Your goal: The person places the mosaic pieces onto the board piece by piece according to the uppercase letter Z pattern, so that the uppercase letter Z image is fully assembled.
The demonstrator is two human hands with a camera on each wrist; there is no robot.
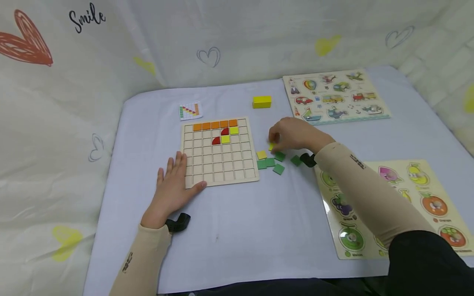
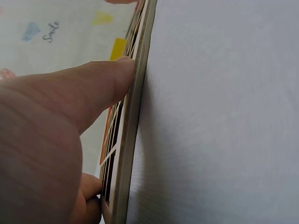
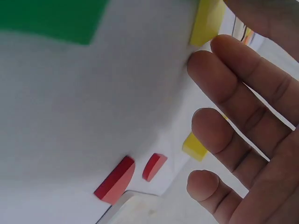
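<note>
My left hand [image 1: 171, 190] lies at the lower left corner of a wooden grid board [image 1: 237, 166]. Its fingers stretch along the left edge, and the thumb [image 2: 107, 77] touches the near edge. Orange squares [image 1: 215, 125], two red quarter-round pieces [image 1: 216, 141] and two yellow squares [image 1: 225, 139] sit in the grid's upper cells. Right of the board, my right hand [image 1: 296, 135] pinches a yellow tile [image 3: 208, 21] between thumb and fingertips, low over the table. Green tiles [image 1: 270, 162] and another yellow tile [image 1: 261, 155] lie beside it.
Loose red pieces [image 3: 117, 181] lie beyond the right hand. A small pattern card [image 1: 190, 110] and a yellow block [image 1: 261, 102] are behind the board. A vehicle puzzle [image 1: 322, 88] stands back right; a fruit puzzle [image 1: 333, 234] lies under the right forearm.
</note>
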